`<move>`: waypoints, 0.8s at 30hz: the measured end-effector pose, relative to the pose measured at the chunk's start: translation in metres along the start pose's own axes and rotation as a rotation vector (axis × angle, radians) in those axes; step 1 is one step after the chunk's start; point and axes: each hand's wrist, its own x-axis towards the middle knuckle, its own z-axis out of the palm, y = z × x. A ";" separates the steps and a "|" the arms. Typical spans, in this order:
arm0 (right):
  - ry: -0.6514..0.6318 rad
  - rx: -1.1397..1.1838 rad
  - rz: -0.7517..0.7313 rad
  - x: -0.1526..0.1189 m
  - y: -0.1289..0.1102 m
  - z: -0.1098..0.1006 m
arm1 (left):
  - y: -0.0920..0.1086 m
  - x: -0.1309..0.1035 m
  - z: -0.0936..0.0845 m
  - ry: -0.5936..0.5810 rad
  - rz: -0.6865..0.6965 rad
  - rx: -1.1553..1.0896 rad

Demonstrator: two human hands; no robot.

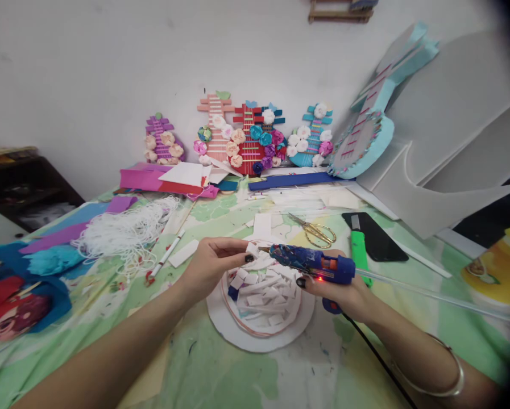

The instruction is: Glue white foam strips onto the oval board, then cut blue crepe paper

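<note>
Between its thumb and fingers my left hand (pixel 224 262) pinches a small white foam piece (pixel 252 250). My right hand (pixel 344 292) is wrapped round a blue glue gun (pixel 334 267), whose nozzle points left and meets or nearly meets the piece. A red light glows on the gun, and a long clear glue stick (pixel 429 294) extends from its back to the right. Below both hands lies a round white board (pixel 258 343) with a cord ring on it. Many small white foam pieces (pixel 265 295) are heaped inside the ring.
Gold scissors (pixel 318 232), a green cutter (pixel 357 250) and a black phone (pixel 380 238) lie behind and right of the gun. White string (pixel 122 230) is piled at left. A yellow container (pixel 500 264) stands at right. Flower-decorated instrument models (pixel 248 142) line the wall.
</note>
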 end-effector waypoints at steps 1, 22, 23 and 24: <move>-0.015 -0.004 -0.016 0.000 -0.001 0.000 | 0.000 0.000 0.000 0.000 -0.005 0.017; -0.173 0.023 -0.089 0.000 -0.004 -0.001 | -0.001 -0.003 0.009 -0.036 -0.078 -0.187; -0.171 0.018 -0.089 0.000 -0.003 -0.002 | 0.000 -0.003 0.009 -0.042 -0.077 -0.194; -0.171 0.010 -0.090 0.001 -0.003 -0.002 | 0.000 -0.003 0.009 -0.046 -0.077 -0.200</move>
